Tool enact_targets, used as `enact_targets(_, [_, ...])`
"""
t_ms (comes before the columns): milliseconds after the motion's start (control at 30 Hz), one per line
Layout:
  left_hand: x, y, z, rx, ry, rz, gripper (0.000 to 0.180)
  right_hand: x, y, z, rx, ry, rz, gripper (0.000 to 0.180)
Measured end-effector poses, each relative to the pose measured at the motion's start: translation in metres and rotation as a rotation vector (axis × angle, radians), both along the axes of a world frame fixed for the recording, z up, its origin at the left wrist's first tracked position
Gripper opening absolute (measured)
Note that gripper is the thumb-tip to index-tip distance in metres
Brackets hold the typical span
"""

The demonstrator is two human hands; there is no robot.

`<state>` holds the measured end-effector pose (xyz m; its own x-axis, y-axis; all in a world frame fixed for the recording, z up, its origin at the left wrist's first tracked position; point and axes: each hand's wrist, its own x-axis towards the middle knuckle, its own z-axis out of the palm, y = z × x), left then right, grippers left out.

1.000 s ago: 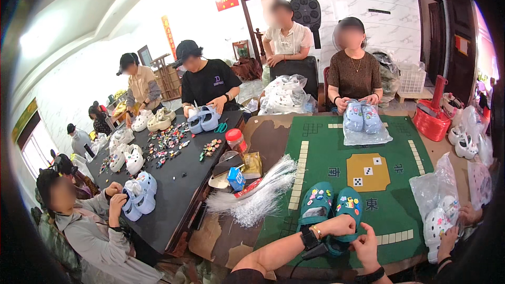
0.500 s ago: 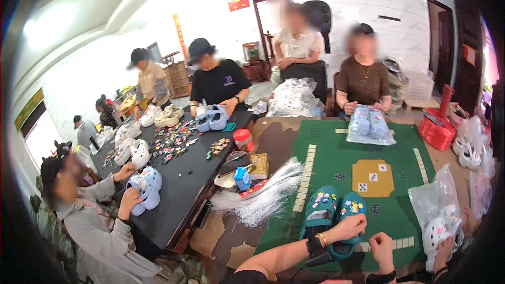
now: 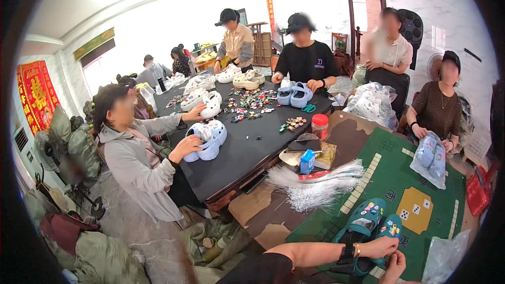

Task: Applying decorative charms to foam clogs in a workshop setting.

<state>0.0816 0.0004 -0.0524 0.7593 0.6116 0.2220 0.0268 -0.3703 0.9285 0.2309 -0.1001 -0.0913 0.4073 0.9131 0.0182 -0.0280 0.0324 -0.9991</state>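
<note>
A pair of teal clogs [image 3: 368,221] studded with colourful charms lies on the green game mat [image 3: 400,179] at the lower right. My left hand [image 3: 377,246], with a dark band and a bracelet at the wrist, grips the heel end of the pair. My right hand [image 3: 395,267] comes up from the bottom edge, partly cut off, with its fingers closed on the same heel end beside the left hand.
A bundle of white plastic ties [image 3: 315,184], a small blue box [image 3: 306,160] and a red-lidded jar [image 3: 319,124] lie left of the mat. Several people fit white and blue clogs at a black table [image 3: 247,147] strewn with charms. A clear bag [image 3: 444,255] lies at my right.
The view has swung to the left, so the mat and the teal clogs now sit at the lower right. Both hands stay on the clogs.
</note>
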Motion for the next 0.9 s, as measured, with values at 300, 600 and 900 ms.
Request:
enact_targets(300, [-0.006,0.000,0.002,-0.130,0.035,-0.028,0.015,-0.017,0.007,0.001,0.057,0.113,-0.094,0.013])
enact_targets(600, [-0.007,-0.003,0.010,-0.051,0.086,-0.106,0.013,-0.021,0.001,0.010,-0.010,0.136,-0.169,0.014])
enact_targets(900, [-0.013,-0.004,0.016,-0.118,0.052,-0.073,0.014,-0.020,0.001,0.003,0.032,0.256,-0.171,0.007])
